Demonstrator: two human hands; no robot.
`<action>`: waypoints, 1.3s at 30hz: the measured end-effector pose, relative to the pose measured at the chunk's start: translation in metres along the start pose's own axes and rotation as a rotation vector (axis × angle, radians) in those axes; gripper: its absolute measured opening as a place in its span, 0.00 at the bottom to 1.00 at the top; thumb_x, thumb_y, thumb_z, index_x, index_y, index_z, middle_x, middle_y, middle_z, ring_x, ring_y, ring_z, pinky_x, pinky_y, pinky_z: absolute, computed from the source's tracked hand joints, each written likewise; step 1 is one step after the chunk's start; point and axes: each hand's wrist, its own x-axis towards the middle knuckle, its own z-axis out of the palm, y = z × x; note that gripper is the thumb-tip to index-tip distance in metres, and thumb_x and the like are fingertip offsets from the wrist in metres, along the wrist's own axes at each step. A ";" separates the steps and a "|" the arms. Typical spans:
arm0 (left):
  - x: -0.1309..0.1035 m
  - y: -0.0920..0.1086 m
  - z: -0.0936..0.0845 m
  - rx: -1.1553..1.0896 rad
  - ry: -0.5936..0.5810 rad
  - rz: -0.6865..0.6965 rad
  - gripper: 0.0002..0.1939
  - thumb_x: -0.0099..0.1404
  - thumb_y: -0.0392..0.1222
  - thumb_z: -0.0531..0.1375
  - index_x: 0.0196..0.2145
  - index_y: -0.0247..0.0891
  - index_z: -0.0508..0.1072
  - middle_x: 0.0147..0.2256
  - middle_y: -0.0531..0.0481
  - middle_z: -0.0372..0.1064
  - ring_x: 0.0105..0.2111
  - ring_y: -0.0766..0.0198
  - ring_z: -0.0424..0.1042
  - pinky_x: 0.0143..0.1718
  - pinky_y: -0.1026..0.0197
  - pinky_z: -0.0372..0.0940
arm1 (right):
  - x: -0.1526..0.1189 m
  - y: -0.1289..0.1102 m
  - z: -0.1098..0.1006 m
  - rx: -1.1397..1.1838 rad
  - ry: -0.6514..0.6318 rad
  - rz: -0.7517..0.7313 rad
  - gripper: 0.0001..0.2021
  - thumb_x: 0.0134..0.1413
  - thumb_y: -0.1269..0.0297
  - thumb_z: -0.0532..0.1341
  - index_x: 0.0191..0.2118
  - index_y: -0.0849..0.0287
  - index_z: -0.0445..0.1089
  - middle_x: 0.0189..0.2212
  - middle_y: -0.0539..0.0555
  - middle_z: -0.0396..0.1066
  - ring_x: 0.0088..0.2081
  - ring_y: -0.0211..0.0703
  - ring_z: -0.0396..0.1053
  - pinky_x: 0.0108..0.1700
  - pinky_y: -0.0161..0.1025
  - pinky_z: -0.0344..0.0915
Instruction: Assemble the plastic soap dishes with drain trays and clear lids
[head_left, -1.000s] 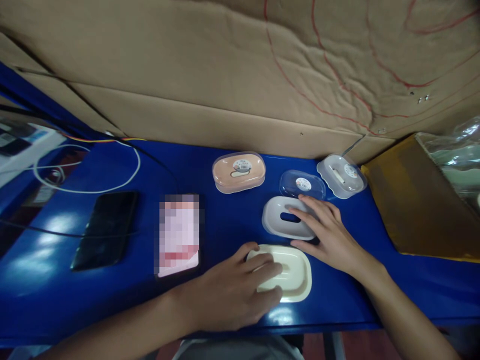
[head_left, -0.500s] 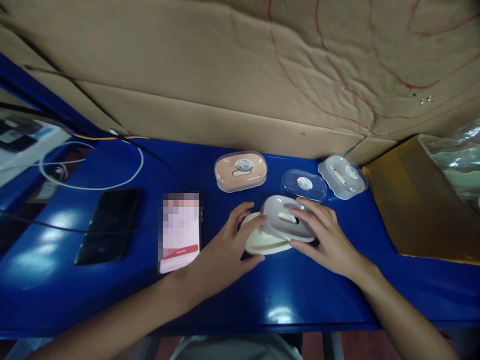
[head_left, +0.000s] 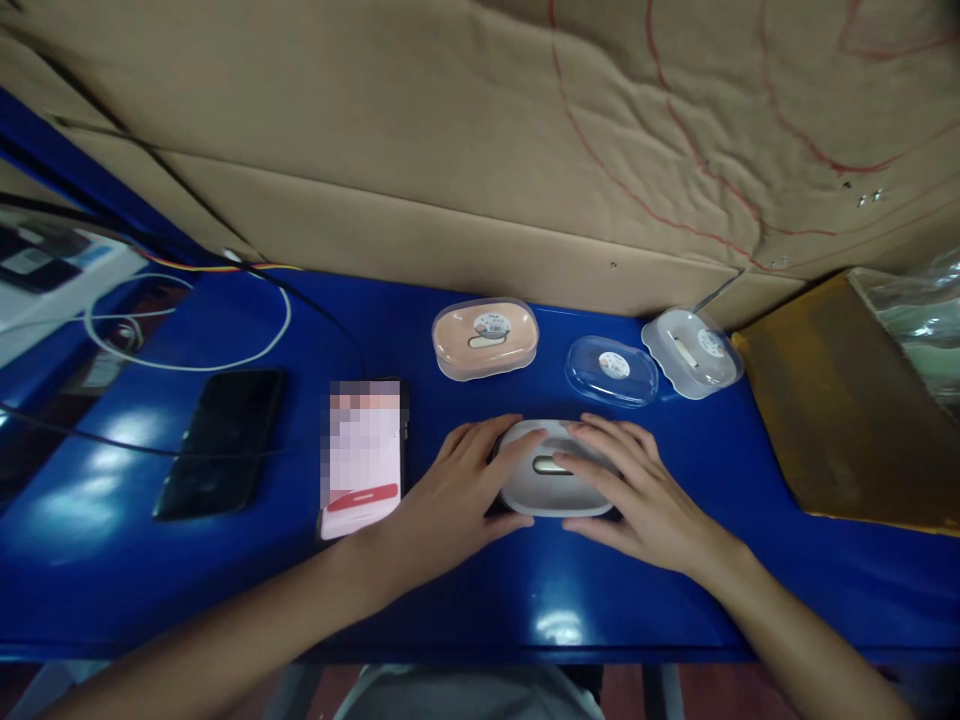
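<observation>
A grey oval soap dish tray with a long slot lies on the blue table, right in front of me. Something cream shows through its slot; the cream base beneath is otherwise covered. My left hand grips the tray's left end, and my right hand has its fingers around the right end and over the top. Just behind is a clear lid with a round label. Farther back are a peach soap dish under a clear lid and a whitish lidded soap dish.
To the left lie a phone with a lit screen and a dark phone. A white cable loops behind them. At right stands a cardboard box holding plastic-wrapped items. A cardboard sheet walls the back.
The grey tray has come down from a tilt and now sits level over the cream base, covering it. My left hand has closed onto the tray's left end.
</observation>
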 end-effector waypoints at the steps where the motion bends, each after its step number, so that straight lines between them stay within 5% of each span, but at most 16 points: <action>1: 0.001 0.000 -0.001 0.040 -0.007 0.016 0.48 0.63 0.42 0.75 0.72 0.46 0.56 0.67 0.36 0.61 0.66 0.40 0.64 0.65 0.34 0.64 | 0.000 0.000 0.000 -0.014 -0.003 -0.010 0.26 0.70 0.52 0.64 0.68 0.53 0.65 0.71 0.63 0.62 0.74 0.62 0.54 0.67 0.63 0.57; 9: 0.000 0.001 -0.001 0.175 -0.014 0.061 0.45 0.66 0.43 0.72 0.73 0.46 0.55 0.72 0.31 0.53 0.68 0.37 0.61 0.63 0.33 0.60 | -0.001 -0.004 0.003 -0.087 0.010 -0.064 0.22 0.71 0.56 0.64 0.67 0.48 0.68 0.73 0.61 0.60 0.76 0.64 0.50 0.68 0.68 0.58; 20: 0.003 0.005 -0.009 0.223 -0.046 0.047 0.40 0.70 0.42 0.66 0.74 0.45 0.55 0.72 0.33 0.55 0.67 0.39 0.63 0.63 0.35 0.60 | 0.003 -0.007 0.009 -0.183 0.003 -0.078 0.25 0.69 0.59 0.66 0.68 0.52 0.67 0.74 0.62 0.57 0.76 0.65 0.48 0.72 0.70 0.55; 30: 0.001 0.005 -0.008 0.303 -0.032 0.106 0.38 0.70 0.43 0.66 0.73 0.42 0.57 0.71 0.27 0.54 0.65 0.35 0.66 0.60 0.33 0.60 | 0.004 -0.011 0.008 -0.385 0.038 -0.181 0.21 0.72 0.58 0.63 0.64 0.57 0.71 0.72 0.59 0.61 0.73 0.63 0.58 0.73 0.67 0.55; 39: 0.001 0.003 -0.006 0.282 -0.021 0.096 0.34 0.72 0.44 0.65 0.72 0.42 0.60 0.72 0.28 0.55 0.67 0.35 0.63 0.63 0.33 0.58 | 0.004 -0.007 0.010 -0.247 0.067 -0.172 0.20 0.72 0.56 0.63 0.65 0.55 0.70 0.69 0.59 0.66 0.72 0.57 0.61 0.72 0.61 0.57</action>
